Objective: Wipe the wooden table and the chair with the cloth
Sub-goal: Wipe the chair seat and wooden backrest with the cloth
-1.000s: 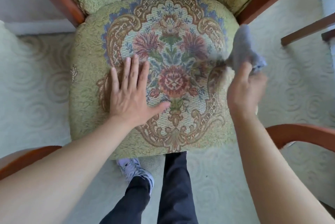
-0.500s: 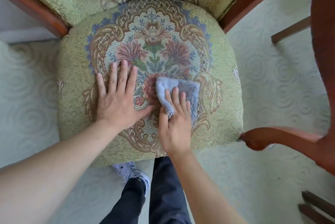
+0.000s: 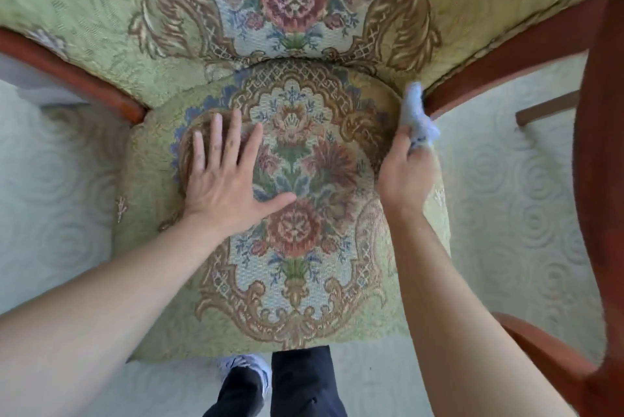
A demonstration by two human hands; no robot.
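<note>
An armchair with green floral upholstery fills the view; its seat cushion [image 3: 297,281] lies under both arms and its backrest [image 3: 101,11] rises at the top. My left hand [image 3: 226,180] rests flat on the left half of the seat, fingers spread. My right hand [image 3: 405,173] is at the seat's back right edge, closed around a bunched light blue cloth [image 3: 417,113] that sticks up beside the wooden frame. The wooden table is out of view.
Red-brown wooden armrests stand at the right [image 3: 597,180] and at the left [image 3: 67,75]. Pale patterned carpet [image 3: 60,214] surrounds the chair. My dark trouser leg [image 3: 304,383] and a shoe [image 3: 250,366] are just below the seat's front edge.
My right hand swept the cloth from the seat's middle out to its back right edge. The view moved closer and up toward the backrest. My left hand stayed flat on the seat.
</note>
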